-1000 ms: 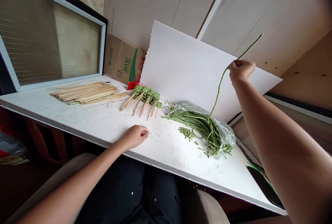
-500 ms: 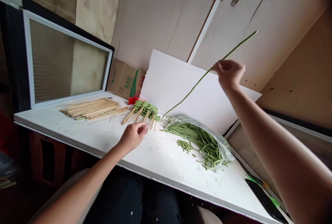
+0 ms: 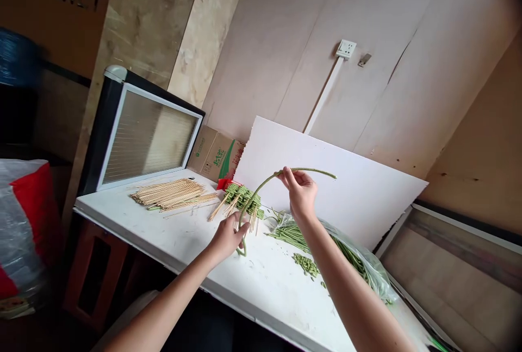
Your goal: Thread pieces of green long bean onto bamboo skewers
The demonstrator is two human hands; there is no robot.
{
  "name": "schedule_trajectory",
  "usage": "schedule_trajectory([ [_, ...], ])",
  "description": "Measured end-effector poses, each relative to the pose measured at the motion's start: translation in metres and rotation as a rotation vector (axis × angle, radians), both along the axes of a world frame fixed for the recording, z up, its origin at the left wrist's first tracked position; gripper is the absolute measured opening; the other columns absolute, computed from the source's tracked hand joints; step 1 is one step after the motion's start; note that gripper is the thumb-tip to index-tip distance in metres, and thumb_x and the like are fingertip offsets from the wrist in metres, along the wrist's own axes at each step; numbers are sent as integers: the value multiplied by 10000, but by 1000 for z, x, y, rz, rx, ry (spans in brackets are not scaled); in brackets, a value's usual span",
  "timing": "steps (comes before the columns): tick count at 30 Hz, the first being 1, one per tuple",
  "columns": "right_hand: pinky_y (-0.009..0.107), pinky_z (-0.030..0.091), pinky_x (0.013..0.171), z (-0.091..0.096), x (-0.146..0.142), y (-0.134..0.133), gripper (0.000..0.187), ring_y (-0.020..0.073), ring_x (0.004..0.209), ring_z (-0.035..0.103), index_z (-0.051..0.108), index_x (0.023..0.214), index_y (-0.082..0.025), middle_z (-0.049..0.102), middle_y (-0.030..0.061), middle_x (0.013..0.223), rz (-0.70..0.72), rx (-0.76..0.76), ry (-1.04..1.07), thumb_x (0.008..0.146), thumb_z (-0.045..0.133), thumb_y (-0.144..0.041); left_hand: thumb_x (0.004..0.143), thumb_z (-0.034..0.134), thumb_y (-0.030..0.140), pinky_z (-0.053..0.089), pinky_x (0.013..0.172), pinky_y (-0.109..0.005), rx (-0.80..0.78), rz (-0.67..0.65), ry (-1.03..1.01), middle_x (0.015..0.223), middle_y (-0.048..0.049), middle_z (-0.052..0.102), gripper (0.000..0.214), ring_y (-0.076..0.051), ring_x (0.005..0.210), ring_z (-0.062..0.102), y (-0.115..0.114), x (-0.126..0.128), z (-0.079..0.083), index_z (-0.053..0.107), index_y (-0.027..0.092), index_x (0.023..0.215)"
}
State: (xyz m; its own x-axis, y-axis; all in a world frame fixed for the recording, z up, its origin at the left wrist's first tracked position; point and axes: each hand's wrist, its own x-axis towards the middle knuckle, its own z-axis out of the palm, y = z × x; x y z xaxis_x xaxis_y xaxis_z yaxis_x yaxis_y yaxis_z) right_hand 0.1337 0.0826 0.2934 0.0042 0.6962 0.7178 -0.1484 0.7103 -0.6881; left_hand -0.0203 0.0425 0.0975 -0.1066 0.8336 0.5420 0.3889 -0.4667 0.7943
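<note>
Left hand (image 3: 229,236) low, right hand (image 3: 302,193) high, well apart, both pinched one long bean (image 3: 261,185); a light grip looked wisest on that curve

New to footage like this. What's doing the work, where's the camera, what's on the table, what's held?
No machine: these are a person's bare hands, seen by one camera worn on the head, looking forward and down. The right hand pinches a long green bean; the left hand is at its lower part, though how closed that grip is, I can't tell. On the white table, left to right: loose wooden sticks, skewered green pieces, then short cut pieces near a clear bag of long beans.
</note>
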Motion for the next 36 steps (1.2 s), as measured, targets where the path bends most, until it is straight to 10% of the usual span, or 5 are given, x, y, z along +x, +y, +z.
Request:
schedule_trajectory([
  [6, 408, 656, 840, -35, 23, -16, 373, 231, 899, 756, 707, 919, -215, 763, 62, 922, -81, -39, 87, 819, 852, -543, 1038, 482, 394, 548, 672, -323, 31, 139, 2, 828, -105, 760, 319, -220, 714, 703, 5, -49, 12, 685, 161, 960],
  [15, 312, 445, 440, -131, 109, -48, 403, 215, 681, 643, 755, 1030, -261, 713, 46, 834, -238, -218, 71, 844, 799, -615, 956, 444, 131, 534, 906, -383, 59, 267, 452, 1062, -130, 712, 296, -270, 969, 680, 5, -86, 8, 734, 183, 981],
  [23, 315, 472, 411, -173, 140, -70, 387, 249, 693, 671, 829, 927, -231, 758, 84, 782, -161, -384, -99, 772, 873, -583, 756, 696, 144, 529, 1007, -415, -136, 57, 688, 1418, -174, 609, 615, -351, 1192, 664, -28, -25, 7, 672, 207, 1367],
  [30, 316, 533, 439, -181, 131, -79, 301, 261, 764, 707, 866, 904, -273, 806, 87, 973, -23, -337, -162, 727, 910, -513, 958, 695, 434, 535, 1065, -442, 85, -192, 357, 1339, -144, 683, 497, -292, 1234, 653, -64, 77, 14, 619, 243, 1410],
  [36, 309, 557, 495, -178, 129, -89, 265, 225, 727, 699, 867, 908, -275, 807, 79, 978, 129, -335, -180, 772, 880, -502, 1043, 594, 382, 544, 1017, -417, 78, -273, 206, 1196, -117, 772, 271, -262, 1128, 711, -64, 99, -6, 720, 226, 1226],
])
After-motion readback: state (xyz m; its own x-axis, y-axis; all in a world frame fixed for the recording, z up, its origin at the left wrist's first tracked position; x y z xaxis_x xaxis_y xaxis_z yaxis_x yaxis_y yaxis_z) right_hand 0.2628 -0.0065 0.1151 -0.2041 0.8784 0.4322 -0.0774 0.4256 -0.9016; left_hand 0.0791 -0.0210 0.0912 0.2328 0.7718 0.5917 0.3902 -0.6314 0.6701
